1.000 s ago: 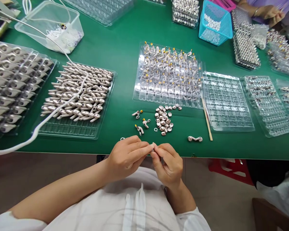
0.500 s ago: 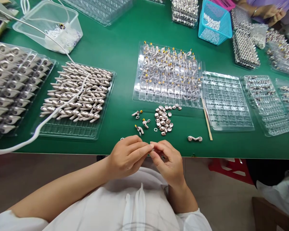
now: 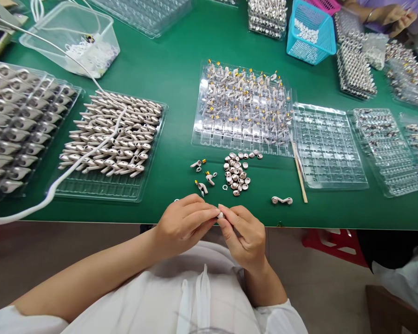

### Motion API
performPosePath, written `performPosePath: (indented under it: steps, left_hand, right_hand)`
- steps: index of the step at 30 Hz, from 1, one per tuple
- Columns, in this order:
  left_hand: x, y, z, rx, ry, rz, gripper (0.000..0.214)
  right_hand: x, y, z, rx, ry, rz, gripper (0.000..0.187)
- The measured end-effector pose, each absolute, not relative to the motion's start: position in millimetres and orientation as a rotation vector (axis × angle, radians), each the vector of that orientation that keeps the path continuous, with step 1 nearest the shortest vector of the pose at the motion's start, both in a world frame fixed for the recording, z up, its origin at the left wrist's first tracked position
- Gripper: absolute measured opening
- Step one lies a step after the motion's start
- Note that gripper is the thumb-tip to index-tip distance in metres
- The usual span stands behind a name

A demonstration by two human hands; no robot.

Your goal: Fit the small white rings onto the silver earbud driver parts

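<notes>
At the table's front edge my left hand (image 3: 186,225) and my right hand (image 3: 244,235) meet, fingertips pinched together on a small white earbud part (image 3: 220,215). Most of that part is hidden by the fingers. Just beyond lies a loose pile of round earbud caps (image 3: 236,175). Left of the pile are three earbud stem pieces (image 3: 210,178) with orange tabs, and a small white ring (image 3: 225,187) lies close by. A joined earbud piece (image 3: 282,200) rests to the right of my hands.
Behind the pile stands a clear tray of tabbed earbud pieces (image 3: 244,104). A wooden stick (image 3: 300,178) leans by another clear tray (image 3: 329,146). Earbud shells (image 3: 114,134) fill a tray at left, crossed by a white cable (image 3: 64,177). A blue basket (image 3: 311,46) and a co-worker's hands (image 3: 397,19) are far right.
My fingers have shifted slightly, and more of the white earbud part now shows between them. The things on the table have not moved.
</notes>
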State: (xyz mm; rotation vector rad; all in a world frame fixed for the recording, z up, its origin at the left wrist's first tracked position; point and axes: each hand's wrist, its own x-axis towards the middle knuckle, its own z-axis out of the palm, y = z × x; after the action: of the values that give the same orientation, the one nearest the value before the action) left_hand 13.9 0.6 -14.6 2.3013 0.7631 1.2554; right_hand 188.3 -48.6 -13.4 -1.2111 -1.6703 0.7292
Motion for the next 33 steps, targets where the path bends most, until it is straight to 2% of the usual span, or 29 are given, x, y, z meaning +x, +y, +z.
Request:
performPosePath:
  steps: [6, 11, 18, 27, 33]
  left_hand:
    - [10.9, 1.4, -16.5, 2.369, 0.698, 1.214, 0.02]
    - [9.0, -0.6, -19.2, 2.417, 0.67, 1.189, 0.017]
    - [10.8, 0.6, -12.6, 2.49, 0.598, 1.18, 0.018]
    - [8.9, -0.1, -15.1, 2.478, 0.668, 1.135, 0.018]
    - [7.6, -1.8, -20.1, 2.513, 0.677, 1.142, 0.023]
  right_hand:
    - [186.6, -51.7, -18.8, -1.199, -1.703, 0.666, 0.045]
    - [188.4, -49.9, -16.2, -1.195, -1.829, 0.602, 0.04]
    - [195.9, -43.6, -8.5, -1.186, -1.878, 0.771, 0.026]
    - [195.9, -45.0, -9.7, -1.179, -1.863, 0.741, 0.028]
    - [196.8, -46.7, -7.8, -1.21, -1.866, 0.856, 0.029]
